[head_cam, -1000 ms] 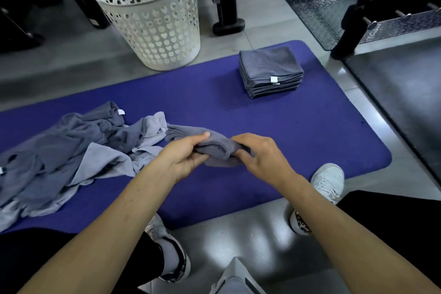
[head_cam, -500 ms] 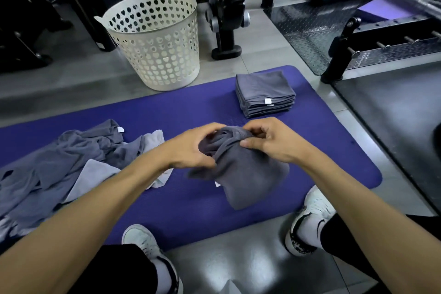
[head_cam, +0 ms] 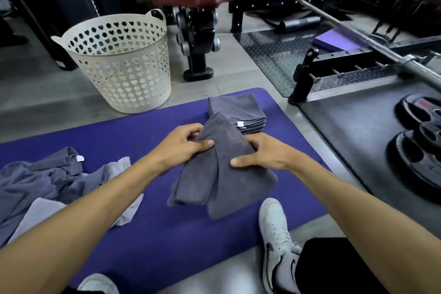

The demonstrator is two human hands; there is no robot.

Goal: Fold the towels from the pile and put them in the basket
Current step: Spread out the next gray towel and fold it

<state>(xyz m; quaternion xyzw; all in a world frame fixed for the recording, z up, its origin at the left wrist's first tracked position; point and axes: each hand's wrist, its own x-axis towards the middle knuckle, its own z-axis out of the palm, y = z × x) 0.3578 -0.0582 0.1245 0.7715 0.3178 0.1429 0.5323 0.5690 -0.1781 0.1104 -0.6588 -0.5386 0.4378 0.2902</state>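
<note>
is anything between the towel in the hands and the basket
Nothing visible blocks it. Both the left hand and right hand hold the dark towel over the purple mat; only bare mat and floor lie toward the white basket. The folded stack sits off to the right.

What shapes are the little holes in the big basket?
Heart-shaped holes all over the cream-white basket, seen clearly in the head view.

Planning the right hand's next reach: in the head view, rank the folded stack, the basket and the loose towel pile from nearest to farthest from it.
1. Folded stack: just beyond the right hand, on the mat.
2. Loose towel pile: across the mat, past the left hand.
3. Basket: off the mat, far left on the floor.
</note>
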